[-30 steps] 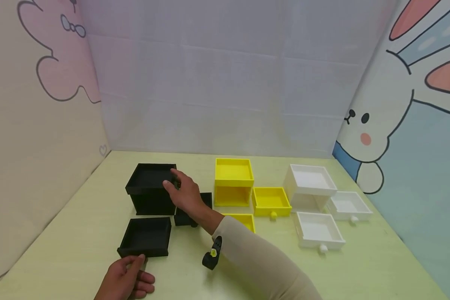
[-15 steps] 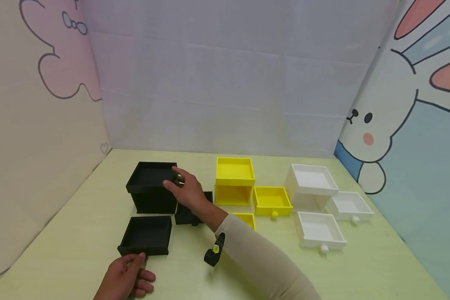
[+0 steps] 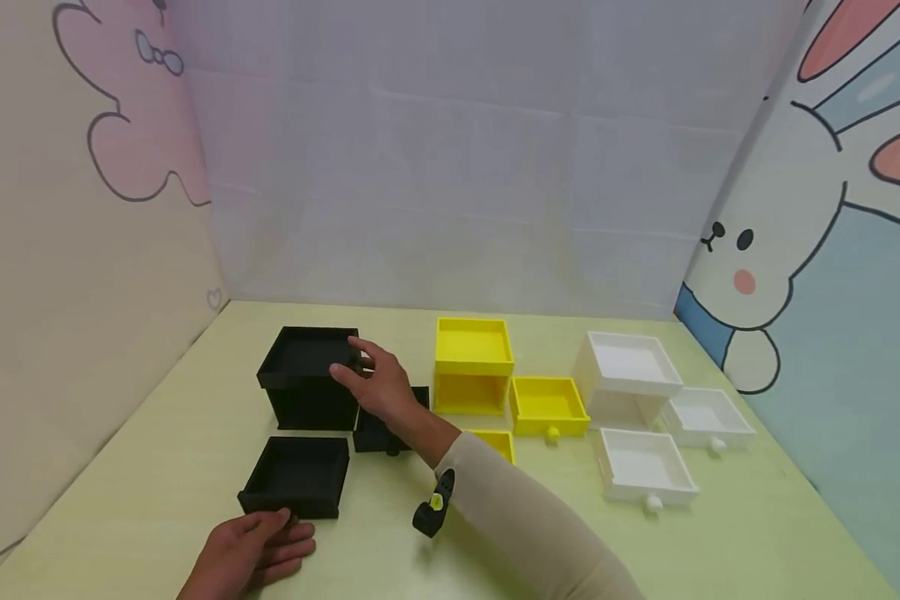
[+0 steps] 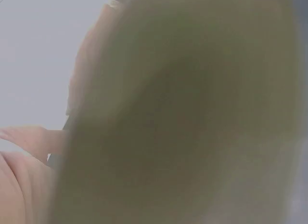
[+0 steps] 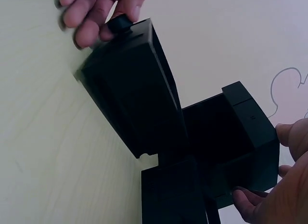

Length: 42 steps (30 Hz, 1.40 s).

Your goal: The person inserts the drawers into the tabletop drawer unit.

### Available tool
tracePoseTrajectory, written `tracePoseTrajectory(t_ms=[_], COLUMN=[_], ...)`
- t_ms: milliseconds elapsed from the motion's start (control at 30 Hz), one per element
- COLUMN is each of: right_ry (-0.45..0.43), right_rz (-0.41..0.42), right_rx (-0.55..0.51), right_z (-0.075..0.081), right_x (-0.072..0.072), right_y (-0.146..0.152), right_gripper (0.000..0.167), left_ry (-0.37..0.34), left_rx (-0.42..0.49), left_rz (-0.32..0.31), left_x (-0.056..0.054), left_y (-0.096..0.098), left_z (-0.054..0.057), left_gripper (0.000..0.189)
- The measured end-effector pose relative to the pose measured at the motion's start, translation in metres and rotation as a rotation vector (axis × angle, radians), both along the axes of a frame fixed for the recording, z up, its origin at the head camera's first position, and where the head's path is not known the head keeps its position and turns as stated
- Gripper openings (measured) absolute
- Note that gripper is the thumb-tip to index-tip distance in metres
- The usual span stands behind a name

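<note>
My left hand point(image 3: 243, 550) pinches the round knob point(image 5: 120, 23) of a black drawer point(image 3: 297, 475) in front of the black cabinet point(image 3: 311, 404). In the right wrist view that drawer appears tilted to the cabinet's opening, its knob between thumb and fingers. My right hand point(image 3: 378, 383) holds the cabinet at its upper right side, thumb and fingers spread around the corner. A second black drawer point(image 3: 371, 433) lies right of the cabinet, partly hidden by my right wrist. A large blurred shape covers most of the left wrist view, beside part of a hand point(image 4: 29, 142).
A yellow cabinet point(image 3: 472, 367) stands in the middle, with a yellow drawer point(image 3: 548, 406) beside it and another point(image 3: 498, 443) half hidden by my right sleeve. Farther right are a white cabinet point(image 3: 633, 360) and two white drawers point(image 3: 645, 460). Walls enclose the table point(image 3: 765, 533) at back and sides.
The head view has shifted slightly. Both hands keep their places at the drawer and the cabinet; the left hand's lower fingers have straightened a little.
</note>
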State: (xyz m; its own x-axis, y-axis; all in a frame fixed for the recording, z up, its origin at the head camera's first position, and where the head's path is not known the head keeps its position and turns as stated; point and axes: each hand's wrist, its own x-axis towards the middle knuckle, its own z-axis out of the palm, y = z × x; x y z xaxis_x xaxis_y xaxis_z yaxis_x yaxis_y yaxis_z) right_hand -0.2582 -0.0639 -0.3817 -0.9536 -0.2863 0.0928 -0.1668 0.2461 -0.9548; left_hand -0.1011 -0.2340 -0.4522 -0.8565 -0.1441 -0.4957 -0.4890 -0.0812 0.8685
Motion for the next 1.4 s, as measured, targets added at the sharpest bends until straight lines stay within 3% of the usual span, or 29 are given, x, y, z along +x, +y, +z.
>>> tracePoseTrajectory(t_ms=[167,400,633,900,1167,1400], right_ry=[-0.003,-0.015,-0.004,-0.009,-0.005,-0.004], right_rz=[0.005,-0.006,0.006,0.013,0.015,0.021], right_rx=[-0.009,-0.027,-0.035,-0.052,-0.050,-0.045], right_z=[-0.001,0.001,-0.001,-0.002,-0.004,-0.006], right_x=[0.001,0.001,-0.002,-0.003,-0.004,-0.004], right_y=[0.001,0.001,0.002,0.002,0.003,0.002], right_gripper=[0.055,0.055,0.055,0.055,0.055,0.055], left_ry=[-0.037,-0.061,-0.058,-0.025,-0.006,0.004], left_rx=[0.284,0.378,0.520,0.508,0.518,0.486], left_rz=[0.006,0.009,-0.075,-0.153,-0.175,-0.156], left_x=[-0.001,-0.006,-0.005,-0.010,-0.017,-0.022], left_y=[-0.010,-0.008,-0.015,-0.020,-0.025,-0.025], left_z=[0.000,0.003,0.002,0.002,0.000,0.002], left_gripper=[0.054,0.060,0.059,0.062,0.058,0.064])
